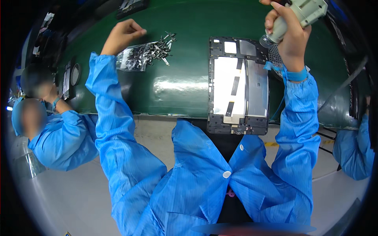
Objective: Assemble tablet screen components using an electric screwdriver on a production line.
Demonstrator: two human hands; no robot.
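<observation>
My left hand (123, 36) hovers at the upper left, fingers pinched together; whatever is between the tips is too small to make out. Just beside it lies a loose heap of small black and silvery parts (159, 50), spilling from a clear plastic bag (132, 59). My right hand (293, 37) is wrapped around a pale green power tool (301, 17) with a short metal nose pointing down and left. Below that nose is an opened tablet (258, 84), its inner side up, with a white panel and dark strips. The tablet's near end overhangs the table edge.
The green table (173, 84) has a shiny surface. A perforated round metal thing (275, 55) sits partly behind my right wrist. A blue cord (280, 104) hangs from the wrist strap (296, 74). One co-worker (65, 137) sits at left, another's blue sleeve (352, 145) at right.
</observation>
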